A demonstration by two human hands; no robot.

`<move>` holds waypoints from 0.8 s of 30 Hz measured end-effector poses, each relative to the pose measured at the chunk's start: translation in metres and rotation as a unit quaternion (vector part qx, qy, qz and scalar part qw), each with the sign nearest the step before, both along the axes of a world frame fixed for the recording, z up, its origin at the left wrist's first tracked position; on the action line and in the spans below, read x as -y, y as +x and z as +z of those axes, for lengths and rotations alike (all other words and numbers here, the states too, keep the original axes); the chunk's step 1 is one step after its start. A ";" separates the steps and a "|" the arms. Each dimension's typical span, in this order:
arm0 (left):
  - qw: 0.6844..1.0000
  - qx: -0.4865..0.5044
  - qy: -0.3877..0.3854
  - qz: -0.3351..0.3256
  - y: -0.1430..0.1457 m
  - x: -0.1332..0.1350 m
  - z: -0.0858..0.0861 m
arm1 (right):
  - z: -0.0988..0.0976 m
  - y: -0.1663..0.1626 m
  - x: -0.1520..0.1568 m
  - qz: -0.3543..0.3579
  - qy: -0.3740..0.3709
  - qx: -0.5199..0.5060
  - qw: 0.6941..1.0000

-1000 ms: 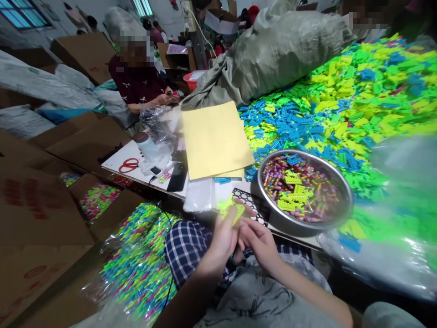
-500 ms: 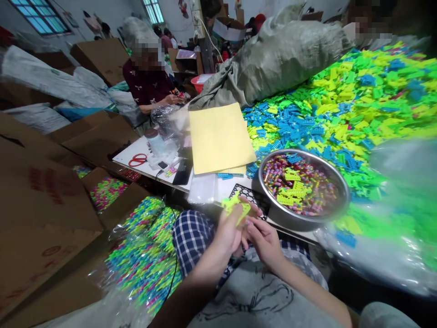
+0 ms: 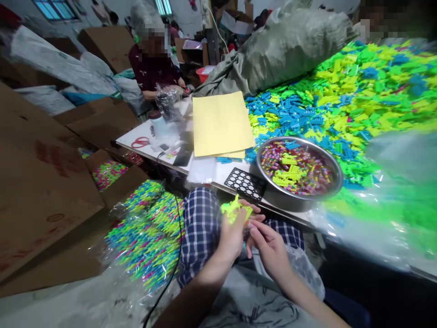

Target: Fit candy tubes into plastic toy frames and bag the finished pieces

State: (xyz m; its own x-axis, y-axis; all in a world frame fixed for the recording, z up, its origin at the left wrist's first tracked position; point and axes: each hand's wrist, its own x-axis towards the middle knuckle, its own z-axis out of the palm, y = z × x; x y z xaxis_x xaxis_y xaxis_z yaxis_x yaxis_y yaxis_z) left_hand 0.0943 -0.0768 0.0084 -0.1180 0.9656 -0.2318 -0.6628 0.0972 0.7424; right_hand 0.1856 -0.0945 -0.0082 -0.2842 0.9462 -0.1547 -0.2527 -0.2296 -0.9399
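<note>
My left hand (image 3: 233, 234) is closed around a few yellow-green plastic comb pieces (image 3: 235, 210), held above my lap. My right hand (image 3: 268, 246) sits just to the right of it, fingers pinched together against the left hand's fingers; what they pinch is too small to make out. Ahead on the table edge a metal bowl (image 3: 329, 158) holds small multicoloured pieces with some yellow combs on top. A black perforated plate (image 3: 246, 183) lies beside the bowl. A heap of blue, yellow and green plastic combs (image 3: 344, 100) covers the table beyond.
A yellow paper sheet (image 3: 220, 124) lies on the table, with red scissors (image 3: 139, 142) and a bottle (image 3: 157, 125) to its left. Clear bags of coloured pieces (image 3: 150, 232) and cardboard boxes (image 3: 44, 182) fill the floor at left. Another person (image 3: 153, 68) sits behind; a grey sack (image 3: 290, 41) lies at the back.
The view has shifted, so the table sits higher in frame. Both hands have dropped lower toward my lap, still together on the yellow-green pieces.
</note>
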 end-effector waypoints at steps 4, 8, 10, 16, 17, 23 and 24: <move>0.999 0.045 -0.019 -0.017 0.003 0.010 -0.014 | -0.013 0.009 0.005 0.021 0.005 0.013 1.000; 0.991 0.118 -0.055 -0.031 0.011 0.015 -0.022 | -0.013 0.017 0.002 0.048 0.066 0.089 0.993; 0.991 0.115 -0.056 -0.029 0.015 0.017 -0.023 | -0.011 0.020 0.001 0.048 0.088 0.117 0.988; 0.999 0.036 -0.008 0.013 0.024 0.020 -0.020 | -0.011 0.025 0.006 0.031 0.118 0.121 0.985; 1.000 0.019 0.003 0.012 0.024 0.020 -0.020 | -0.012 0.026 0.007 0.032 0.115 0.117 0.986; 0.999 0.034 0.004 0.004 0.027 0.021 -0.019 | -0.016 0.032 0.007 0.022 0.145 0.137 0.980; 0.999 0.054 -0.008 -0.004 0.028 0.020 -0.019 | -0.016 0.033 0.006 0.019 0.162 0.151 0.975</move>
